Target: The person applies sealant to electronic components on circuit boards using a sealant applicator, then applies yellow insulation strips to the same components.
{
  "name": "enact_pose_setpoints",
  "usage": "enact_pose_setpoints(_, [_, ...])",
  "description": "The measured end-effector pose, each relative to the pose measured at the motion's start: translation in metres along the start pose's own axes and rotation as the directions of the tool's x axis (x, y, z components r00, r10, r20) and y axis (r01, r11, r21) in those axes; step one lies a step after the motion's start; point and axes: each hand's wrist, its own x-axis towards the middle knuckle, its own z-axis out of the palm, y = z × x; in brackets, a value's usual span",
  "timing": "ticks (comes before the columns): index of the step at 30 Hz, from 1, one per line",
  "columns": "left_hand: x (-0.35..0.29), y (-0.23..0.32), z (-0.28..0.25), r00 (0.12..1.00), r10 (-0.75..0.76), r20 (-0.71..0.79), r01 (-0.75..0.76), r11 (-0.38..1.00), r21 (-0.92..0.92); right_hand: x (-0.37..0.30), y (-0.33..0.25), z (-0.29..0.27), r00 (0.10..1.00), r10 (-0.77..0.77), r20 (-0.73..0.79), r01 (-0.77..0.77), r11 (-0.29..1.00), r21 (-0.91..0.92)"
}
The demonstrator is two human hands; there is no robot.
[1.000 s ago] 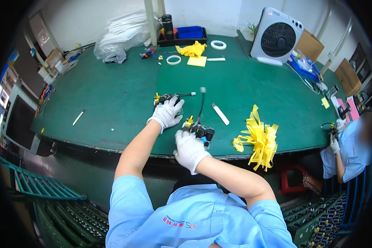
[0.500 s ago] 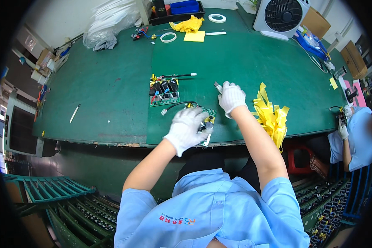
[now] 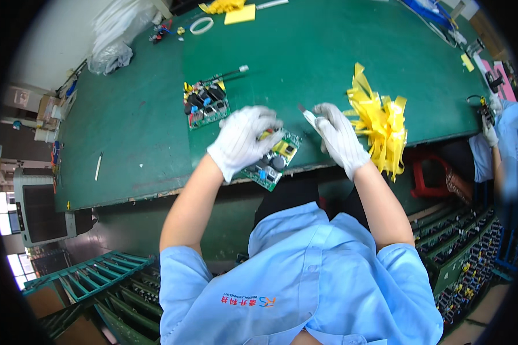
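Note:
White cotton gloves cover both hands. My left hand (image 3: 244,139) is curled over a green circuit board (image 3: 278,163), gripping it at the table's near edge; its palm and fingers hide the board's left part. The board lies at a slant, with yellow, black and silver components, and its lower corner reaches over the edge. Just right of it, my right hand (image 3: 342,140) is closed around a slim, pale-handled utility knife (image 3: 310,117), its dark tip pointing away to the upper left. A second circuit board (image 3: 207,105) with black parts and a cable lies beyond my left hand.
Yellow tape strips (image 3: 380,123) are bunched right of my right hand. On the green table (image 3: 138,126) lie a white pen-like stick (image 3: 99,167) and a tape roll (image 3: 201,25). A co-worker (image 3: 501,132) sits at far right. Racks (image 3: 460,264) of boards stand below.
The whole view has shifted and tilted. The board under my left hand is turned more aslant and shows more of its surface. My right hand has turned, with the knife still in it.

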Motion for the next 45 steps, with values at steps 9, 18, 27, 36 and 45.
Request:
enact_pose_setpoints(9, [0.039, -0.006, 0.043, 0.926, 0.102, 0.363, -0.135, 0.989, 0.068, -0.096, 0.078, 0.042, 0.921, -0.387, -0.044, 0.345, 0.864, -0.367])
enact_pose_setpoints(18, [0.072, 0.004, 0.025, 0.697, -0.021, 0.717, -0.105, 0.986, 0.13, -0.087, 0.066, 0.044, 0.916, -0.401, -0.01, 0.361, 0.836, -0.414])
enact_pose_setpoints(27, [0.05, -0.007, 0.033, 0.779, 0.061, 0.624, -0.048, 0.998, -0.038, -0.081, 0.068, 0.057, 0.926, -0.375, 0.044, 0.35, 0.808, -0.475])
enact_pose_setpoints(36, [0.046, -0.012, 0.033, 0.815, 0.109, 0.569, -0.084, 0.994, -0.069, -0.08, 0.062, 0.062, 0.927, -0.374, 0.043, 0.344, 0.796, -0.499])
enact_pose_setpoints(45, [0.04, -0.015, 0.036, 0.853, 0.105, 0.511, -0.086, 0.994, -0.059, -0.081, 0.056, 0.059, 0.944, -0.324, 0.063, 0.311, 0.808, -0.5])
